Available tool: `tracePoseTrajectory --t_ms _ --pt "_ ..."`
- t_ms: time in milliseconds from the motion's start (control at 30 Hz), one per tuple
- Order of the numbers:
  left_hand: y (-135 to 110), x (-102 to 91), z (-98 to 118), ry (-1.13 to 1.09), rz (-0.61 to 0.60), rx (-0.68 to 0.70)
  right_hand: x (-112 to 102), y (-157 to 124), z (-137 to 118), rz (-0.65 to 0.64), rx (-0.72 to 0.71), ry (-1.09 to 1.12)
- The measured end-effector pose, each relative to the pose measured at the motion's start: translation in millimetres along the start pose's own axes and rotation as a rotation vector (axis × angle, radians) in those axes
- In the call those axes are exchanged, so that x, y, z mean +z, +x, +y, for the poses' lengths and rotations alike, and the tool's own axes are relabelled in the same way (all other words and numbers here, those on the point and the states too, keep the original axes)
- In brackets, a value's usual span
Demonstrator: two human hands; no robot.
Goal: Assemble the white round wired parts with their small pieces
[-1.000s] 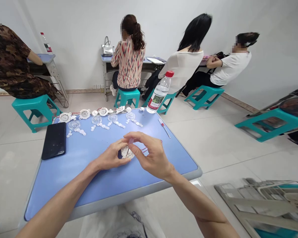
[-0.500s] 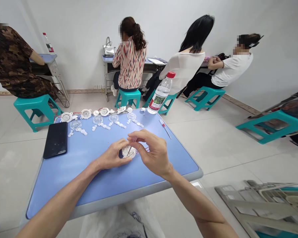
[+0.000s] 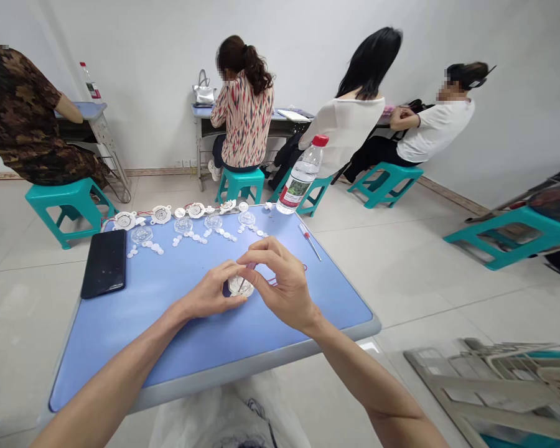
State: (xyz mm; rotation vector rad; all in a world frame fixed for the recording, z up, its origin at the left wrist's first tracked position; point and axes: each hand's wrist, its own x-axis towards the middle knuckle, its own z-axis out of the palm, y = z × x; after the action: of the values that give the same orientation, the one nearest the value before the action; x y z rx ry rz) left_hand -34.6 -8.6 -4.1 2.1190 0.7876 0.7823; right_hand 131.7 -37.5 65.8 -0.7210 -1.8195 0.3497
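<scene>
A small round white plastic part (image 3: pixel 239 285) with red wires lies on the blue table. My left hand (image 3: pixel 213 291) grips its left and near rim between thumb and fingers. Above it, my right hand (image 3: pixel 280 286) pinches a thin screwdriver (image 3: pixel 242 282), its metal shaft slanting down onto the part; the fingers mostly cover its handle. Red wires trail from the part's right side, partly behind my right hand.
White round housings (image 3: pixel 161 214), clear discs (image 3: pixel 183 225) and small white gears (image 3: pixel 196 238) line the far edge. A phone (image 3: pixel 104 264) lies left; a water bottle (image 3: pixel 298 180) and another screwdriver (image 3: pixel 310 241) are right. Several people sit on green stools beyond.
My right hand has shifted slightly, its fingers changing their angle around the screwdriver. A red wire loop now shows beyond it. My left hand stays on the part.
</scene>
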Motion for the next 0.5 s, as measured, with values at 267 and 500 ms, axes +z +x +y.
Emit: tracePoseTrajectory --t_ms 267,500 --pt "-0.2 0.3 -1.1 0.024 -0.003 -0.024 -3.9 -3.1 -1.6 -0.024 0.008 0.092" --pt "-0.7 0.8 -0.9 0.023 0.002 -0.031 -1.3 -3.5 0.9 -0.024 -0.010 0.079"
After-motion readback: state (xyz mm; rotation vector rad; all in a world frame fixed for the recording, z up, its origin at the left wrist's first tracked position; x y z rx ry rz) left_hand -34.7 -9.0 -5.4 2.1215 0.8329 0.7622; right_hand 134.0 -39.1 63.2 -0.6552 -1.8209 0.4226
